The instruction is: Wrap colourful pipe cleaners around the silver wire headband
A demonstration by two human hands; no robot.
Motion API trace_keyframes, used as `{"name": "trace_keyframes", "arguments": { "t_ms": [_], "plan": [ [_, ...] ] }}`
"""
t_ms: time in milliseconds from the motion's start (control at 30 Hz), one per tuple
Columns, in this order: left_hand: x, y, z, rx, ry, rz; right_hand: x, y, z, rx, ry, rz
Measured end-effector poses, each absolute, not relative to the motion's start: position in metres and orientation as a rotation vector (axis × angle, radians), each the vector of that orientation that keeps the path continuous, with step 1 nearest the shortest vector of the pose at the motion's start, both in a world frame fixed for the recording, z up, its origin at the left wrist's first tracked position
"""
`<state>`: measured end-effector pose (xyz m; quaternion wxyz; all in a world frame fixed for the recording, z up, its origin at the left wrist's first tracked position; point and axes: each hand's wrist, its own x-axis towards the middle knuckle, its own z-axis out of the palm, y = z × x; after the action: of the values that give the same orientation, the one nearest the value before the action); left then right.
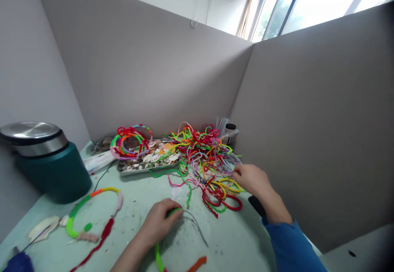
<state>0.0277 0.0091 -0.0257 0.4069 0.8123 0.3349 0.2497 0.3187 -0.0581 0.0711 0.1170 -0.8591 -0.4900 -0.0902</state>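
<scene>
My left hand (pixel 161 218) is pinched on a wire ring partly wrapped in green yarn (pixel 158 257), above the near part of the table. A bare grey wire end (pixel 197 229) sticks out to the right of its fingers, and an orange wrapped end (pixel 197 264) shows at the bottom edge. At the right edge of a tangled heap of coloured yarn (pixel 205 145), my right hand (pixel 250 178) has its fingers closed. Pale grey strands (pixel 227 165) lie against its fingertips; whether it grips any is too small to tell. Yellow and red loops (pixel 226 194) lie just left of it.
A metal tray (pixel 150 168) of shells and buttons stands at the back, with finished wrapped rings (pixel 131 142) on it. To the left are a teal flask (pixel 55 173), a multicoloured ring (pixel 92 194) and a blue tool (pixel 20 261). Grey panels (pixel 160 67) enclose the table.
</scene>
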Motion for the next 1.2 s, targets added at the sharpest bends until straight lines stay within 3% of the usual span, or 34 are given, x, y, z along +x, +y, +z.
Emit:
{"name": "trace_keyframes", "arguments": {
  "t_ms": [67,167,267,433,667,1000,1200],
  "plan": [
    [0.028,0.008,-0.026,2.074,0.83,0.643,0.317,-0.059,0.066,-2.56,-1.446,-0.213],
    [0.028,0.008,-0.026,2.095,0.84,0.733,0.306,-0.057,0.056,-2.247,-1.346,-0.126],
    [0.027,0.009,-0.026,2.06,0.848,0.866,0.278,-0.051,0.039,-1.833,-1.339,0.225],
    [0.029,0.013,-0.028,1.616,0.847,0.934,0.21,-0.034,0.006,-1.55,-1.405,0.712],
    [0.026,0.018,-0.025,1.203,0.958,0.979,0.163,-0.027,-0.01,-1.449,-1.6,0.739],
    [0.024,0.023,-0.032,1.012,0.924,0.985,0.17,-0.03,-0.023,-1.37,-1.469,0.759],
    [0.027,0.019,-0.028,0.812,0.768,0.943,0.172,-0.027,-0.031,-1.32,-1.37,0.976]
  ]
}}
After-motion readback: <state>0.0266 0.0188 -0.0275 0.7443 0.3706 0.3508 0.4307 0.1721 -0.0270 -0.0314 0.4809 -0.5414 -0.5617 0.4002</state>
